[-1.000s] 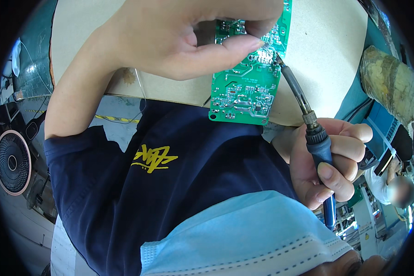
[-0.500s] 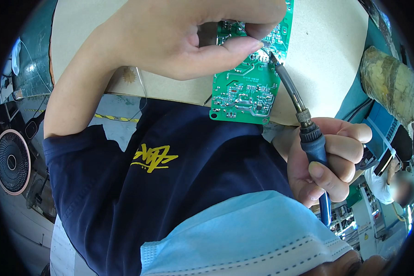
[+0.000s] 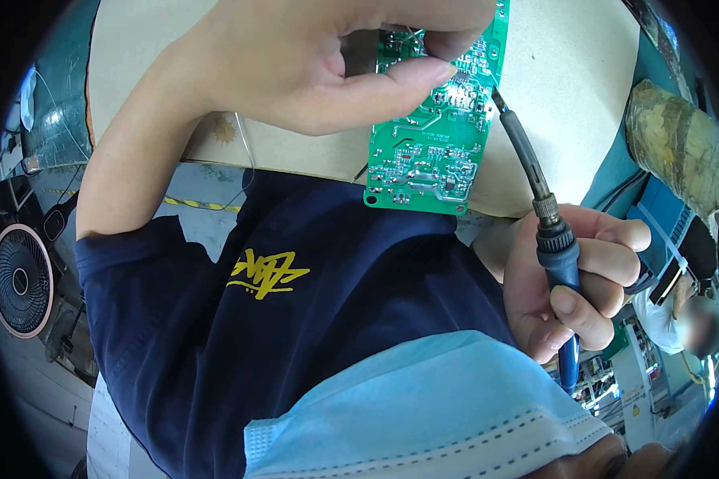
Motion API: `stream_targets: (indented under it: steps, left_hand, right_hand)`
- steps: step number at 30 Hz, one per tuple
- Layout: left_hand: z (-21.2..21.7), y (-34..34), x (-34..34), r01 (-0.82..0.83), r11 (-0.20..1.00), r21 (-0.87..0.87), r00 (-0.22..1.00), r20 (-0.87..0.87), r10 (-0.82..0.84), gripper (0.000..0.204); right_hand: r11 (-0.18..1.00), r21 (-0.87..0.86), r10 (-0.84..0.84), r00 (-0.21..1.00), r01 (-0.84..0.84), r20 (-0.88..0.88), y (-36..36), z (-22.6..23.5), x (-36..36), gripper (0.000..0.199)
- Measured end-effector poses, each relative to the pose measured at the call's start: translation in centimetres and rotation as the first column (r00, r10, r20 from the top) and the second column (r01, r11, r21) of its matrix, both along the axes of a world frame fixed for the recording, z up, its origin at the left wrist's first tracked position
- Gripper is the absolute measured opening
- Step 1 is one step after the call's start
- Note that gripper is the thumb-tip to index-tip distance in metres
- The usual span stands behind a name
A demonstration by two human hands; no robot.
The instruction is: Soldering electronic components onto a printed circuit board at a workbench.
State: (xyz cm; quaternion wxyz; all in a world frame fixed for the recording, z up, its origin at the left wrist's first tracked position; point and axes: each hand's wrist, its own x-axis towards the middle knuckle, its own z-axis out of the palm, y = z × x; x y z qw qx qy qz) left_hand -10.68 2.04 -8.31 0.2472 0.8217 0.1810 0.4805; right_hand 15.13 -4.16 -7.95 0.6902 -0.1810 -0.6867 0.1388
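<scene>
A green circuit board [image 3: 427, 172], crowded with small parts and shiny solder joints, lies at the front of a pale work sheet. Over its far half arches my left hand [image 3: 295, 72], thumb and forefinger pinched on a thin solder wire that is mostly hidden by the fingers. A soldering iron [image 3: 527, 156] with a blue grip is held in my right hand [image 3: 587, 275], fingers wrapped round the handle. Its dark tip is close to the board's right edge; whether it touches cannot be made out.
Pale sheet board [image 3: 571, 88] covers the bench under the circuit board. A thin silvery wire [image 3: 246, 140] droops over its front edge. At the right lies a tape-wrapped bundle [image 3: 671, 144] near a blue case [image 3: 663, 219]. A fan [image 3: 21, 279] stands left; another person [image 3: 663, 319] is far right.
My right hand has drawn the soldering iron a little to the right, so its tip moved from the joints by my left fingertips to the board's edge. My left hand has barely moved.
</scene>
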Motion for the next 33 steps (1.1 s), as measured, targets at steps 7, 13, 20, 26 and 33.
stream_targets:
  steps: [7,13,20,26,33]
  left_hand:
    - [-0.5,0.7,0.5,0.036,0.992,0.122,0.999,0.030,-0.040,0.011]
    - [-0.4,0.5,0.2,0.035,0.995,0.098,0.999,-0.011,-0.034,0.012]
    - [-0.9,0.4,0.8,-0.039,0.997,0.066,0.999,0.025,0.038,0.011]
    - [-0.6,-0.2,-0.1,-0.042,0.995,-0.094,0.999,0.030,0.045,0.009]
    - [0.2,0.0,-0.7,-0.117,0.986,-0.121,0.993,-0.027,0.114,0.006]
  right_hand:
    - [1.000,-0.008,-0.013,0.992,0.014,0.123,0.0,0.2,0.6,0.039]
    - [1.000,-0.001,0.026,0.988,-0.026,0.152,0.1,0.2,0.9,0.038]
    - [1.000,-0.004,0.026,0.985,-0.026,0.170,0.0,0.3,1.0,0.035]
    - [0.998,-0.063,0.014,0.999,-0.011,0.048,-0.4,0.2,1.3,0.029]
    - [0.989,-0.146,0.008,0.992,-0.027,-0.128,0.2,-0.4,1.8,0.036]
